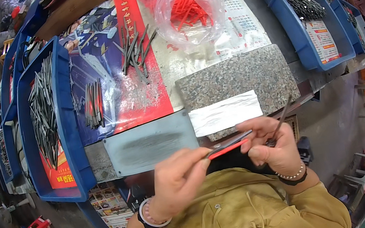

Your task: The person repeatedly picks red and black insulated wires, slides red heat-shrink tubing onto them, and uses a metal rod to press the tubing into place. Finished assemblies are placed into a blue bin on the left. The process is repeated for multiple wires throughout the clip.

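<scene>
My left hand (179, 175) pinches a slim black-and-red metal piece (227, 147), tweezer-like in shape, just in front of my body. It points right, its dark upper part lying along the red one. My right hand (270, 142) is curled round a thin dark rod (283, 118) that sticks up between its fingers; its kind cannot be made out. The right fingertips are close to the far end of the black-and-red piece; whether they touch it is unclear. Beyond the hands, a folded white cloth or paper (226, 113) lies on a speckled stone slab (239, 74).
Left of the slab is a grey smudged plate (151, 144). A small bundle of black-and-red pieces (94, 105) and a loose dark pile (135, 51) lie beyond. A clear bag (160, 17) holds red slips. Blue trays (77, 147) with slender dark pieces flank the bench.
</scene>
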`<action>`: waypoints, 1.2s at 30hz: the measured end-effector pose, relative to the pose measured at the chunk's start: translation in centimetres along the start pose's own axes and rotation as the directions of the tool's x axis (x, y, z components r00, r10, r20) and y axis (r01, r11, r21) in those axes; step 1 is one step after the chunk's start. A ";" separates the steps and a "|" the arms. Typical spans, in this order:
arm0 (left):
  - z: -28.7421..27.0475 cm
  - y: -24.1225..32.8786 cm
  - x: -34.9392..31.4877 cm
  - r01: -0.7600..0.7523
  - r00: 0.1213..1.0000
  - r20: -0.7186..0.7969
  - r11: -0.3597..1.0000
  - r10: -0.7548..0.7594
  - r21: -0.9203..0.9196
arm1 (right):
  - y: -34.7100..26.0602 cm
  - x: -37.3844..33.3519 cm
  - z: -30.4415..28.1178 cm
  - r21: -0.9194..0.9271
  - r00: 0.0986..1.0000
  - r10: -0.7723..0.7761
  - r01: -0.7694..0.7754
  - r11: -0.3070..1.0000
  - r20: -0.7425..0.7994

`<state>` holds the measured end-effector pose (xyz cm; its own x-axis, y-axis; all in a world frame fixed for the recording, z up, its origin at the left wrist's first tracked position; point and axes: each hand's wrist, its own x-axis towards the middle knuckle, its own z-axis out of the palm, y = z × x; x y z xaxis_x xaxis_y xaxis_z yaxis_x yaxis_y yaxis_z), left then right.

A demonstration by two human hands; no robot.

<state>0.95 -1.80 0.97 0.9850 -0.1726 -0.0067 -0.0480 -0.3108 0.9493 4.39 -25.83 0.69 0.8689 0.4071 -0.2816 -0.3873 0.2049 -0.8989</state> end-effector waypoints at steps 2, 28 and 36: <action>0.7 0.0 -0.1 -0.075 0.997 0.000 0.997 0.075 0.010 | 0.8 -0.1 0.6 0.160 0.998 0.062 -0.059 0.985 -0.014; 2.8 0.2 -3.1 0.215 0.976 0.004 0.972 -0.216 -0.098 | 1.3 0.0 1.6 0.069 0.996 0.005 -0.011 0.998 0.090; -1.0 -1.0 -0.5 0.193 0.975 -0.092 0.977 -0.201 -0.092 | -0.2 0.8 -1.1 -0.763 0.932 -0.361 0.215 0.609 -0.025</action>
<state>0.62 -0.50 0.30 0.9855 -0.0197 -0.1688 0.1585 -0.2512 0.9549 5.48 -26.57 0.25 0.9575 0.2833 0.0535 0.1863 -0.4666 -0.8646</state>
